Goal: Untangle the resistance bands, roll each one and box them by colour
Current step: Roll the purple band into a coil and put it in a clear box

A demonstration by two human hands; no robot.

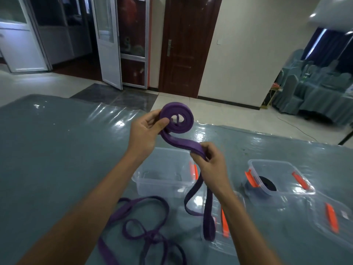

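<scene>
A purple resistance band is partly rolled into a loose coil (181, 119) held up above the table. My left hand (147, 129) pinches the coil at its left side. My right hand (210, 161) grips the band's flat tail just below the coil, and the rest of the tail (207, 213) hangs down to the table. More purple bands (145, 232) lie tangled on the table at the front. A clear box (164, 178) sits under my hands. A second clear box (277, 176) to the right holds a rolled dark band (267, 185).
Two clear lids with orange clips lie on the table, one under the hanging tail (225, 226), one at the right edge (332, 219). The table (57, 150) has a grey cloth under shiny plastic. Covered chairs (315, 88) stand at the far right.
</scene>
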